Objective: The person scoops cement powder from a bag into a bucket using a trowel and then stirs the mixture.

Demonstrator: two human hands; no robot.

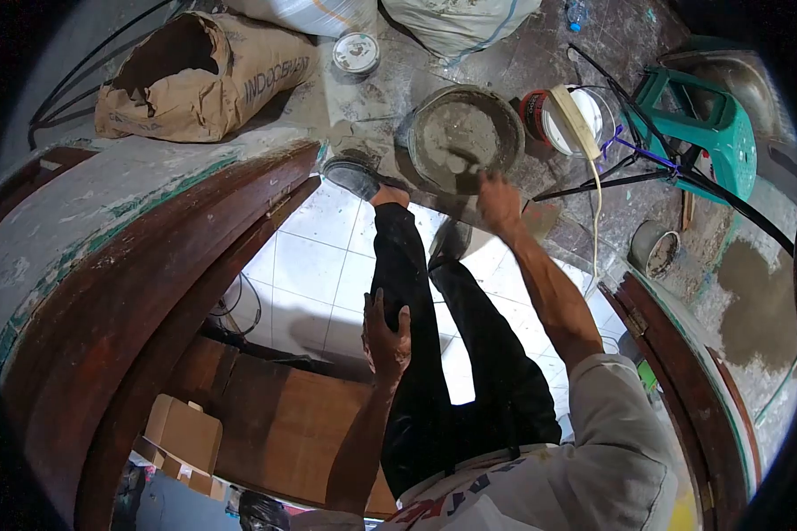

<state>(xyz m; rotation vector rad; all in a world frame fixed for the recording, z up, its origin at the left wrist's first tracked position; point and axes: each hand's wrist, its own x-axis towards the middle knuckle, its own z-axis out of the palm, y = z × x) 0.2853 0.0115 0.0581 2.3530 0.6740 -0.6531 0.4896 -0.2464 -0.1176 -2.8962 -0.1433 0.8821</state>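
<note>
A round bucket of wet grey mortar (476, 124) stands on the dusty floor ahead of me. My right hand (500, 205) is closed in a fist at its near right rim. What the fist holds, if anything, is hidden; a pale lump shows in the mortar just left of it. Over my left thigh hovers my left hand (387, 338), fingers apart and nothing in it. Right of the mortar bucket is a white-lidded tub (565, 133) with a power strip (576, 121) lying across it.
An opened paper cement bag (230, 80) lies at the upper left, near a small round lid (356, 54). At right are a green plastic stool (726, 133), black poles and a small pail (653, 248). Brown door frames (150, 292) flank me; white sacks (460, 22) stand behind.
</note>
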